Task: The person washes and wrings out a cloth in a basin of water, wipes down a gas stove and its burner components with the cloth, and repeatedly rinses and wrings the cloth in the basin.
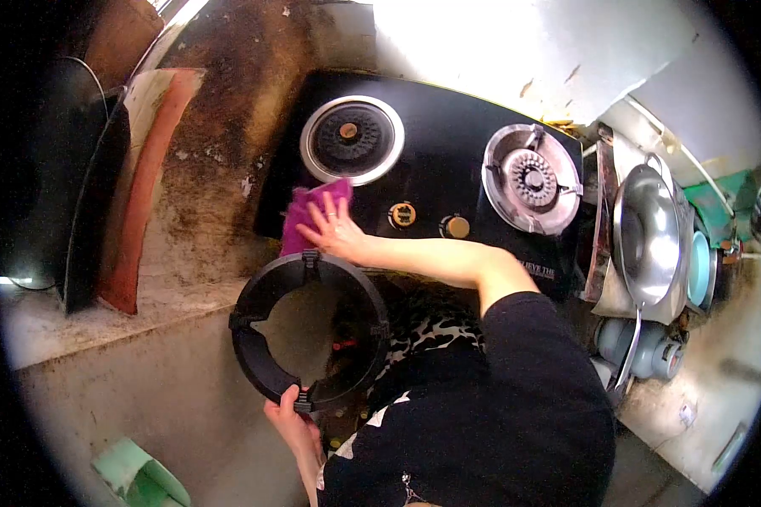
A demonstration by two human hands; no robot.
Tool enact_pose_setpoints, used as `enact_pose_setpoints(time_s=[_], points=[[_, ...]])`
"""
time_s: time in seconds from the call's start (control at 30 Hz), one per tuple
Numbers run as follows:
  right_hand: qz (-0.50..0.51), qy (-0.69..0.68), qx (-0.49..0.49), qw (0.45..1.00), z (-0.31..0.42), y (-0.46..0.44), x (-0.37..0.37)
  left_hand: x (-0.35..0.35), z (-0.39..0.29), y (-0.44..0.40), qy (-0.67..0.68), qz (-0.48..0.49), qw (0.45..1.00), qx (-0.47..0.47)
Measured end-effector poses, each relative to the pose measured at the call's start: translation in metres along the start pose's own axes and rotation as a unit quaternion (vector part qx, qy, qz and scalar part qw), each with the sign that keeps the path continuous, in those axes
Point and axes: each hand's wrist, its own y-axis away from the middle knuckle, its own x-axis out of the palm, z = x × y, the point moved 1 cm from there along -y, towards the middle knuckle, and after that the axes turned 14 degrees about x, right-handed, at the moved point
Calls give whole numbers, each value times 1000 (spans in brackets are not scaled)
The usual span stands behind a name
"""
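My left hand (292, 420) is closed on the lower rim of a black round pot support (366, 291) with short prongs. The ring is raised in front of the counter edge, tilted toward me. My right hand (334, 230) lies with fingers spread on a purple cloth (298, 221), pressing it on the left front part of the black gas stove (435, 156). Just beyond the cloth is the left burner (353, 139), which has a silver rim and no support on it. The right burner (533, 179) carries a metal pot support.
Two knobs, one dark-centred (402, 215) and one gold (457, 226), sit on the stove front. A steel wok (651, 228) stands at the right, above a grey gas cylinder (643, 348). A red-brown board (156, 186) leans at the left; a green container (139, 473) is lower left.
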Motion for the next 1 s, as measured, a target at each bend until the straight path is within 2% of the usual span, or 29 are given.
enact_pose_setpoints(time_s=[0.07,0.13,0.2,0.23,0.3,0.37,0.4,0.47,0.53,0.67,0.7,0.8,0.87,0.93,1.0], points=[[-74,-59,21,995,0,-9,-2,-8,2,5,-6,-1,1000,19],[-140,-80,108,981,2,-8,-5,-15,2,10,-10,13,1000,20],[-84,-47,168,981,6,8,-3,-24,3,13,-11,23,999,21],[-29,28,187,982,1,10,-3,-27,4,15,-8,31,999,17],[70,129,310,939,-27,6,-14,-25,0,20,-7,23,1000,19],[63,102,416,902,-73,7,-41,-28,-2,24,-8,12,1000,19],[38,83,433,897,-101,5,-37,-30,0,23,-9,14,1000,14],[-8,57,301,952,-140,27,-42,-31,2,25,-10,15,1000,10],[-26,40,224,974,-148,51,-45,-28,1,24,-6,11,1000,13],[-37,-5,239,970,-118,96,-50,-30,6,15,-3,18,1000,13],[-57,3,272,961,-113,103,-46,-31,7,13,2,36,999,14],[-64,151,270,949,-97,121,-40,-33,10,9,4,54,998,16],[-21,288,214,933,-68,137,-72,-31,12,7,6,53,998,16],[-38,305,218,926,-54,149,-63,-30,11,2,1,66,998,16],[-36,212,205,955,-43,163,-40,-26,8,0,1,63,998,12]])
